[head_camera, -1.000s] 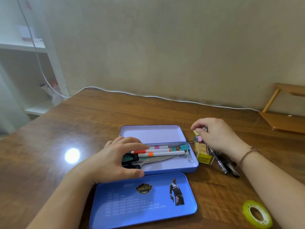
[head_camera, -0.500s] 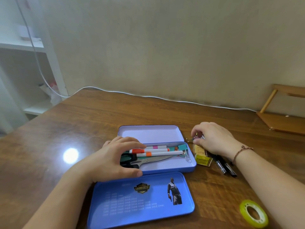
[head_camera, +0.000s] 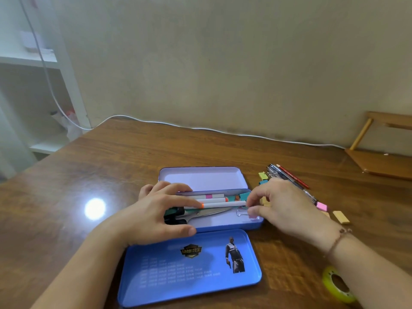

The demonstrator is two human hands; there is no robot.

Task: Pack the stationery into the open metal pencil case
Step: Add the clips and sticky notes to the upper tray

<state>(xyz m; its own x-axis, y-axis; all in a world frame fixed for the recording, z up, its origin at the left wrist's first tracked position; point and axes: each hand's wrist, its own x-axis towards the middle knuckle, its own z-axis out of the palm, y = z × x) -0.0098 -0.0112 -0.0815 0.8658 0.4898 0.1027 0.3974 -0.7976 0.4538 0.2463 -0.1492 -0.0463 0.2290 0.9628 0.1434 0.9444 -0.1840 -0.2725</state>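
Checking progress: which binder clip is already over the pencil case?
The pink binder clip, pinched by the right hand at the case's right end; the yellow clip lies on the table.

scissors (head_camera: 200, 214) handles under left hand (head_camera: 153, 216), tape roll (head_camera: 337, 284) partly covered

Left hand (head_camera: 153, 216): palm down, forearm entered from lower left; fingers extended rightward, slightly bent, thumb stretched along near side. Nothing gripped; fingertips laid flat.

Right hand (head_camera: 282, 207): forearm entered from lower right, wrist banded with thin cord bracelet. Fingers curled leftward; thumb and forefinger brought together in pinch grip on small pink clip (head_camera: 252, 215). Remaining fingers loosely bent above.
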